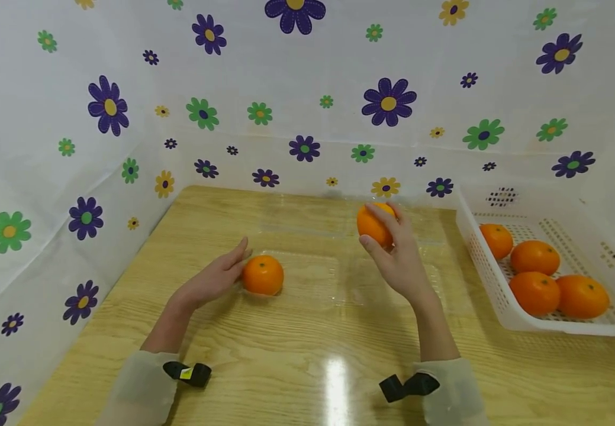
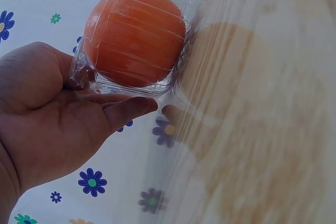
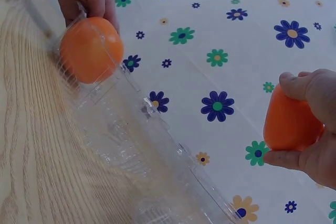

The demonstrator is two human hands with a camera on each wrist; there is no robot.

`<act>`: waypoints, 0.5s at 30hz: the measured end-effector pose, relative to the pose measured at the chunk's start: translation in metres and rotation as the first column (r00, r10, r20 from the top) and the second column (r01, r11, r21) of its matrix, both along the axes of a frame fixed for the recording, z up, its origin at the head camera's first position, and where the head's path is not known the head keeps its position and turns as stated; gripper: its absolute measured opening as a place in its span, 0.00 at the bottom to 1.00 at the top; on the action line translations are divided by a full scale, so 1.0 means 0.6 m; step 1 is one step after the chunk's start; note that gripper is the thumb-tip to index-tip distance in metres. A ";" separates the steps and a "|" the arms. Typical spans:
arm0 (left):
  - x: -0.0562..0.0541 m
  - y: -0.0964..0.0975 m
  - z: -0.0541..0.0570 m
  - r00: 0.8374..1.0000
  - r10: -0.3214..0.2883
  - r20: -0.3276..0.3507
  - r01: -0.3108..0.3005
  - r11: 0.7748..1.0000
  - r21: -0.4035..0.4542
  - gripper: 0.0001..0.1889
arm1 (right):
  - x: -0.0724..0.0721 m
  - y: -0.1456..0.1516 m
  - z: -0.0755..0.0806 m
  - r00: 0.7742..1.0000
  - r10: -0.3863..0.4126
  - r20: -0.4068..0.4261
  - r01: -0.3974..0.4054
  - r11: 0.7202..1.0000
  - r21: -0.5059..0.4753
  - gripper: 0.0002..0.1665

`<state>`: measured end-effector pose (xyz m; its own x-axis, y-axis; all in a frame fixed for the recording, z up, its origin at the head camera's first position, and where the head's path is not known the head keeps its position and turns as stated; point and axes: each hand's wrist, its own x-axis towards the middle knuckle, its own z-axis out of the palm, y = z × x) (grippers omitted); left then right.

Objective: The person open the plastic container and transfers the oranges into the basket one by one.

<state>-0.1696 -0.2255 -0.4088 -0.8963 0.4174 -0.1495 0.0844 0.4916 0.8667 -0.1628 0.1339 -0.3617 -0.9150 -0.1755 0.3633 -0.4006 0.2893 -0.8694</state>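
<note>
A clear plastic clamshell container (image 1: pixel 309 273) lies unfolded on the wooden table. One orange (image 1: pixel 263 276) sits in its near left end, behind clear plastic in the left wrist view. My left hand (image 1: pixel 215 280) rests against that end, its fingers extended alongside the container wall (image 2: pixel 126 88); part of the thumb is hidden in the left wrist view. My right hand (image 1: pixel 400 254) grips a second orange (image 1: pixel 375 225) between thumb and fingers, raised over the far right part of the container. The right wrist view shows this orange (image 3: pixel 289 121) apart from the container.
At the right stands a white perforated plastic basket (image 1: pixel 504 316) holding several oranges (image 1: pixel 535 258). A white flowered cloth (image 1: pixel 286 77) hangs along the back and left of the table (image 1: pixel 264 361). Each wrist wears a small black camera on a strap.
</note>
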 end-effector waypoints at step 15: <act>0.001 0.001 0.003 1.000 -0.008 -0.003 0.008 1.000 -0.004 0.30 | -0.007 0.011 -0.001 1.000 -0.021 -0.006 0.022 0.999 0.037 0.23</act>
